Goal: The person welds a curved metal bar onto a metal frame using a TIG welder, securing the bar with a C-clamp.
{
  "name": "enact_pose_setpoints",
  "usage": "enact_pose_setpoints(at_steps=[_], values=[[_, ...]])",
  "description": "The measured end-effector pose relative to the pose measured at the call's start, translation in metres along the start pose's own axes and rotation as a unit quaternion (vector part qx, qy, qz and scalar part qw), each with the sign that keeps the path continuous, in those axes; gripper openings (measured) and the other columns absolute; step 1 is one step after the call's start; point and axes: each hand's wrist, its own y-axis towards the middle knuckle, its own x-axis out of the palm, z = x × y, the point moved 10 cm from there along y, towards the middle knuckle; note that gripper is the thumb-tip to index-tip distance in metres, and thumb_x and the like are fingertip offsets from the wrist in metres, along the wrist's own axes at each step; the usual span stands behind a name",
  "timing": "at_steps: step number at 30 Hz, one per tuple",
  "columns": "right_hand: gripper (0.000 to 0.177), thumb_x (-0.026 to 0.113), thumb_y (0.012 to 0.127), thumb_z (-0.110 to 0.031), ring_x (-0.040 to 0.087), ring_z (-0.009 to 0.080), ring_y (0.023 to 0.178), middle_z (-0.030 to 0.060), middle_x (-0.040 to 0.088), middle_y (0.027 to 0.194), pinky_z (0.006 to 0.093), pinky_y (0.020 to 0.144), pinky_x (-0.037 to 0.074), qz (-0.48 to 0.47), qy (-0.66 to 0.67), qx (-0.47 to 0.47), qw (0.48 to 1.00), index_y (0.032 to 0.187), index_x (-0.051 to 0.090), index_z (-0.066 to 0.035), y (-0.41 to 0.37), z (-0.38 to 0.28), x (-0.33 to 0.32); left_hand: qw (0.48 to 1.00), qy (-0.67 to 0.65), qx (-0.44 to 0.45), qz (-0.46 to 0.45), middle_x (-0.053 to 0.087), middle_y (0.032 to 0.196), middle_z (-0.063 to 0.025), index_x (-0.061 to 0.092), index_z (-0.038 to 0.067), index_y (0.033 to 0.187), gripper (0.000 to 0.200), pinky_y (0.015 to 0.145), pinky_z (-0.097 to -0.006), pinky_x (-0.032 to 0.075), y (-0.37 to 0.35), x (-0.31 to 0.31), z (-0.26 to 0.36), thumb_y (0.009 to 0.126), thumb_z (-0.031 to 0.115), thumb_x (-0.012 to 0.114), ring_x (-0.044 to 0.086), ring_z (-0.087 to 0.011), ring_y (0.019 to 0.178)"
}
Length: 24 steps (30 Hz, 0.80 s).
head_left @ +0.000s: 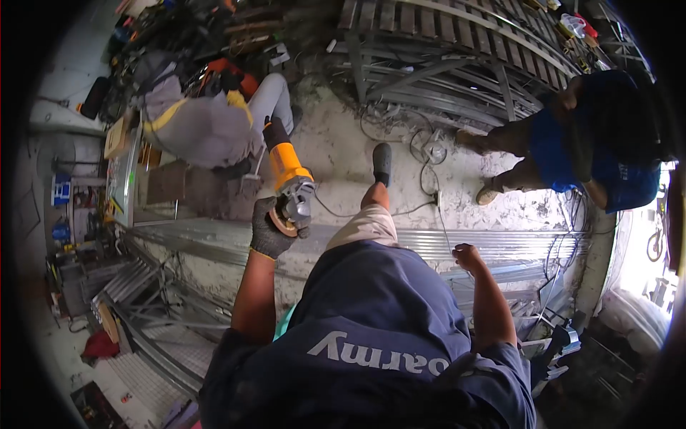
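Observation:
My left hand [270, 232], in a dark knit glove, is closed around the head end of a yellow and black angle grinder [287, 166]. Its black tail end points up and away from me, with the disc [283, 223] close to my fingers. Bare and held out at the right, my right hand [468, 257] is closed on a thin cord [446, 229]. That cord runs up to a small pale connector [438, 198] over the floor. A dark cable curves from near the grinder towards the same connector.
One person in grey [204, 125] crouches at the upper left, near the grinder. Another in a blue shirt [554, 154] stands at the right. Long metal profiles [493, 245] lie across the floor before me. A slatted metal rack [457, 32] stands beyond loose cables [427, 146].

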Motion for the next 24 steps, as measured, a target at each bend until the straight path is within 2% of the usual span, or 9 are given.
enact_pose_setpoints(at_steps=[1, 4, 10, 12, 16, 18, 20, 22, 24], values=[[0.038, 0.076, 0.098, -0.021, 0.075, 0.0201, 0.078, 0.0146, 0.078, 0.098, 0.0369, 0.069, 0.059, 0.073, -0.194, -0.286, 0.936, 0.13, 0.072, -0.001, 0.053, 0.016, 0.003, 1.0, -0.006, 0.002, -0.017, 0.07, 0.104, -0.0047, 0.065, 0.013, 0.127, 0.056, 0.067, -0.0477, 0.05, 0.031, 0.04, 0.011, 0.09, 0.055, 0.06, 0.066, -0.027, 0.084], [0.043, 0.075, 0.096, -0.034, 0.076, 0.037, 0.102, 0.0245, 0.078, 0.109, 0.0455, 0.091, 0.059, 0.052, 0.041, 0.034, 0.997, 0.127, 0.075, -0.004, 0.027, -0.036, -0.077, 0.999, -0.014, 0.028, -0.001, 0.07, 0.104, -0.0029, 0.067, 0.017, 0.124, 0.043, 0.071, -0.0468, 0.056, 0.139, 0.114, 0.05, 0.094, 0.047, 0.062, 0.068, -0.0235, 0.087], [0.044, 0.079, 0.093, -0.034, 0.074, 0.039, 0.11, 0.026, 0.076, 0.121, 0.0438, 0.095, 0.058, 0.113, 0.065, 0.103, 0.986, 0.124, 0.075, -0.003, 0.069, -0.025, -0.181, 0.995, -0.041, 0.047, -0.079, 0.071, 0.103, 0.0003, 0.068, 0.023, 0.126, 0.036, 0.073, -0.0464, 0.058, 0.395, 0.202, 0.145, 0.099, 0.046, 0.062, 0.068, -0.0204, 0.085], [0.031, 0.077, 0.09, -0.016, 0.077, 0.0296, 0.104, 0.0173, 0.077, 0.12, 0.0414, 0.09, 0.063, 0.135, -0.193, -0.07, 0.969, 0.12, 0.077, -0.009, 0.099, -0.027, -0.194, 0.995, -0.018, 0.079, -0.059, 0.07, 0.102, 0.0007, 0.069, 0.023, 0.12, 0.033, 0.072, -0.0462, 0.058, 0.459, 0.226, 0.174, 0.096, 0.045, 0.067, 0.067, -0.0189, 0.086], [0.029, 0.073, 0.085, -0.012, 0.074, 0.0332, 0.114, 0.0181, 0.078, 0.115, 0.0452, 0.099, 0.06, 0.15, -0.113, -0.094, 0.978, 0.113, 0.078, -0.007, 0.071, -0.117, -0.219, 0.978, 0.06, 0.184, 0.077, 0.068, 0.105, 0.003, 0.068, 0.023, 0.117, 0.033, 0.078, -0.0379, 0.054, 0.57, 0.248, 0.209, 0.089, 0.041, 0.073, 0.065, -0.017, 0.095], [0.029, 0.071, 0.088, -0.015, 0.074, 0.0343, 0.112, 0.0202, 0.079, 0.106, 0.046, 0.098, 0.06, 0.125, -0.25, -0.218, 0.935, 0.115, 0.077, -0.006, 0.083, -0.131, -0.196, 0.982, 0.128, 0.139, 0.007, 0.068, 0.107, 0.004, 0.069, 0.021, 0.115, 0.03, 0.08, -0.0359, 0.055, 0.635, 0.252, 0.217, 0.087, 0.03, 0.074, 0.066, -0.0136, 0.097], [0.037, 0.071, 0.094, -0.025, 0.073, 0.0368, 0.112, 0.0216, 0.079, 0.106, 0.0456, 0.099, 0.058, 0.199, -0.046, -0.125, 0.971, 0.126, 0.075, -0.005, 0.112, -0.088, -0.173, 0.985, 0.158, 0.058, 0.029, 0.069, 0.102, 0.0052, 0.07, 0.025, 0.11, 0.025, 0.08, -0.0374, 0.054, 0.653, 0.285, 0.198, 0.088, 0.038, 0.073, 0.065, -0.0132, 0.097], [0.046, 0.072, 0.094, -0.034, 0.072, 0.0417, 0.115, 0.0265, 0.074, 0.125, 0.0444, 0.102, 0.056, 0.149, 0.133, 0.123, 0.972, 0.128, 0.075, -0.003, 0.028, -0.166, -0.227, 0.988, 0.147, 0.006, 0.048, 0.067, 0.098, 0.0078, 0.068, 0.029, 0.106, 0.028, 0.082, -0.041, 0.053, 0.695, 0.275, 0.183, 0.089, 0.051, 0.071, 0.062, -0.015, 0.097], [0.049, 0.072, 0.093, -0.036, 0.071, 0.0408, 0.117, 0.0261, 0.075, 0.124, 0.0443, 0.103, 0.056, 0.173, 0.147, 0.141, 0.964, 0.13, 0.074, -0.003, 0.013, -0.146, -0.211, 0.977, 0.17, 0.036, 0.121, 0.068, 0.097, 0.0081, 0.067, 0.029, 0.109, 0.028, 0.079, -0.0451, 0.054, 0.693, 0.293, 0.174, 0.091, 0.05, 0.07, 0.065, -0.0178, 0.093]])
